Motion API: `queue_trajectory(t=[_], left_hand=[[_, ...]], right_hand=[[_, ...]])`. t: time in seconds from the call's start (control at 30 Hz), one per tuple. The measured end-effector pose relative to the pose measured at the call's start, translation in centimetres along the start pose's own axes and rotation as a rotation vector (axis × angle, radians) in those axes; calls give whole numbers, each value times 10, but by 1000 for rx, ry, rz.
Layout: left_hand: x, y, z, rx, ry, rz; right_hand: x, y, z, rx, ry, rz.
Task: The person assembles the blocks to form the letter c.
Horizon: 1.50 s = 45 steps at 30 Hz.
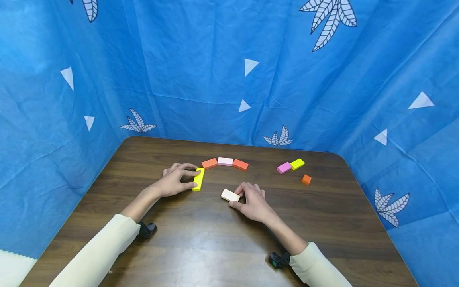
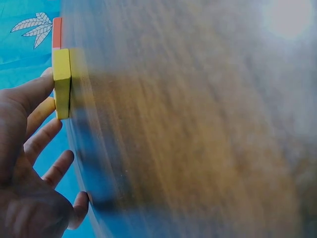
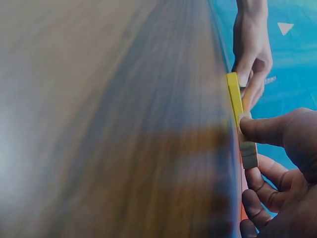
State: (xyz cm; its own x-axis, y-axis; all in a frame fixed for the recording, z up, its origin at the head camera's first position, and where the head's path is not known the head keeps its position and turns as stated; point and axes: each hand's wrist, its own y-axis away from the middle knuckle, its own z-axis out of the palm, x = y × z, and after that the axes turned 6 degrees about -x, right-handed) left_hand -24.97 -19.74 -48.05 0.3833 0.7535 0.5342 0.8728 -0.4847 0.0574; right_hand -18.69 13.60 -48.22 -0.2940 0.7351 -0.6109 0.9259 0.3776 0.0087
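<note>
On the tabletop (image 1: 201,247) we see a block row (image 1: 225,162) near the far edge, a left block (image 1: 199,180) and right block (image 1: 228,194) before it, three others (image 1: 284,168) toward the far right corner.

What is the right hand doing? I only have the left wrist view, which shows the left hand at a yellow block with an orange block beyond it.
Observer: The right hand pinches a cream rectangular block between thumb and fingers.
Operator: Are there other blocks over on the far right of the table?
Observer: Yes, three: a magenta-pink block, a lime-yellow block and a small orange block.
Operator: And what is in the middle of the row near the back?
Observer: A pale pink block, with an orange block on its left and a red-orange block on its right.
</note>
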Motion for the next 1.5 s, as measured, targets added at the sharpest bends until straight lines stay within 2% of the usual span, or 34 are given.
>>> queue_trajectory(t=[0.47,0.9,1.17,1.5], left_hand=[[1,0,0,2,6,0],[3,-1,0,8,3,-5],[3,-1,-1,11,3,5],[2,-1,0,2,2,-3]], right_hand=[[-25,-11,10,-53,-1,-16],[-39,-18,20,-100,27,-26],[-49,-26,28,-118,18,-36],[-54,-32,34,-114,61,-39]])
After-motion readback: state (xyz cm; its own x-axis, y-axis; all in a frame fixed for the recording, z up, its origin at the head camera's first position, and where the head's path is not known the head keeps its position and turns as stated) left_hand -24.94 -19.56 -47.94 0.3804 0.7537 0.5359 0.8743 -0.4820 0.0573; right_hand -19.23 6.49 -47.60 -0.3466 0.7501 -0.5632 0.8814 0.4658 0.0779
